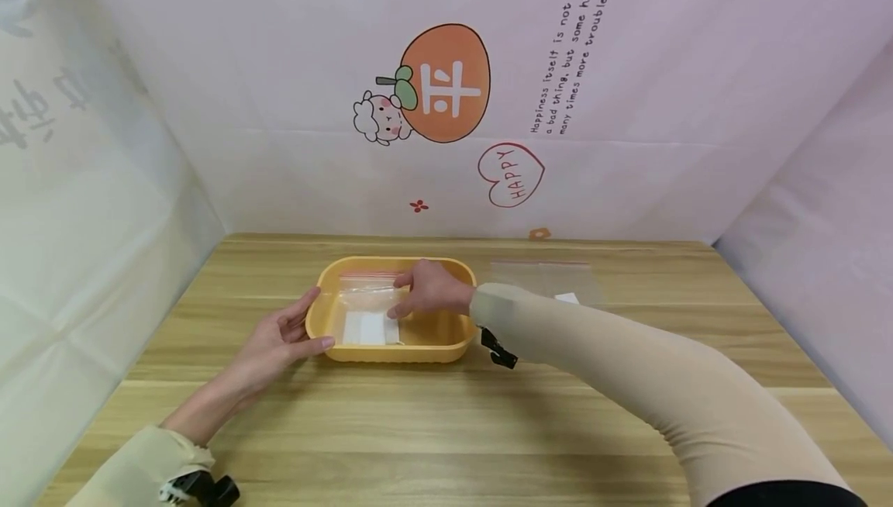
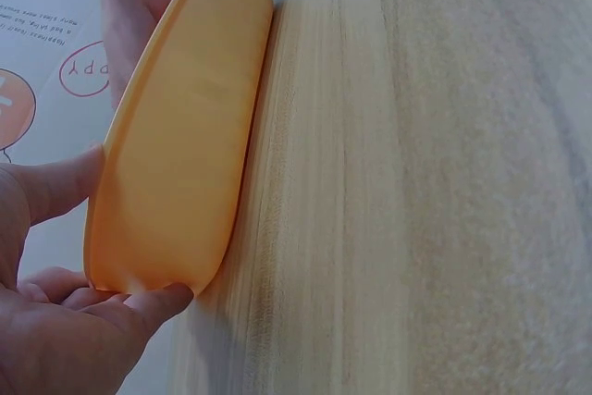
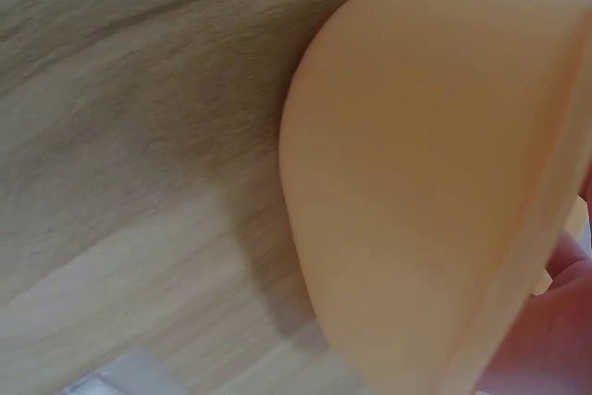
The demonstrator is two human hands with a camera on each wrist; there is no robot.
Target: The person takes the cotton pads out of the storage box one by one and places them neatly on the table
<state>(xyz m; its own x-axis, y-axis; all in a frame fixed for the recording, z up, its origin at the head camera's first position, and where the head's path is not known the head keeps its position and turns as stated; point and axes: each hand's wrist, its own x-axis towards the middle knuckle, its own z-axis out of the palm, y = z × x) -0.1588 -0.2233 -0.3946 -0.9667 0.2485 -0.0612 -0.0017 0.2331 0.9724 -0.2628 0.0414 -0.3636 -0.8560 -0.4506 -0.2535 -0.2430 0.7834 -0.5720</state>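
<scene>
Tray (image 1: 398,353), yellow, on the wooden table (image 1: 391,422); clear zip bag (image 1: 370,299) lying inside, toward its left half, white contents (image 1: 370,329) at the near end. Several reddish seal lines show at the far edge; from where I stand I cannot tell whether it is one bag or a stack.

Left hand (image 1: 275,340): grips the tray's left end, thumb on the rim, other fingers against the outside wall. Right hand (image 1: 432,287): reaches inside, fingertips at the bag's right edge; whether they pinch it or merely touch, cannot tell.

Second clear bag (image 1: 544,274) on the table right of the tray, partly behind the right forearm, a white piece (image 1: 567,298) showing.

Progress, my judgement: bagged material in the tray, placement perhaps being adjusted; the outside bag probably left to deal with.
</scene>
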